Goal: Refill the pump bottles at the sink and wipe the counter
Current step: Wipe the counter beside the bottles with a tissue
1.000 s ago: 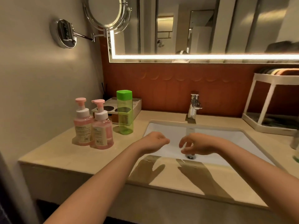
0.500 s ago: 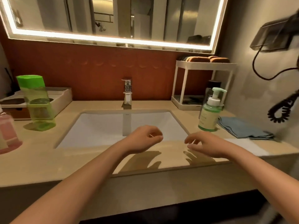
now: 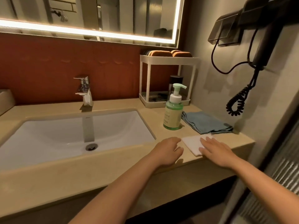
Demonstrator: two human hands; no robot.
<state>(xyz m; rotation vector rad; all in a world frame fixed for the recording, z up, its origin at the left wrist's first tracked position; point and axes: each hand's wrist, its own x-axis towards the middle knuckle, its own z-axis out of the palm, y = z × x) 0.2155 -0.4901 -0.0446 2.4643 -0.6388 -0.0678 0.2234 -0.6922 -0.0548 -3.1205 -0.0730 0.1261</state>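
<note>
This is a bathroom, most likely in a hotel. A white basin [image 3: 48,135] is sunk into a beige stone counter [image 3: 100,165] with a chrome tap [image 3: 85,91] behind it, under a mirror [image 3: 90,15] edged with a strip of light. A wall-mounted hairdryer [image 3: 262,39] on a coiled cord [image 3: 237,102] hangs on the side wall — a fitting common in guest rooms. Beyond the fingers [image 3: 208,141] stand a green pump bottle [image 3: 173,113] and a folded blue cloth [image 3: 205,122]; farther back sits a white rack [image 3: 168,59] with brown pads on top. Under the fingers lies a white cloth [image 3: 192,143] — flat on the counter's front edge.
</note>
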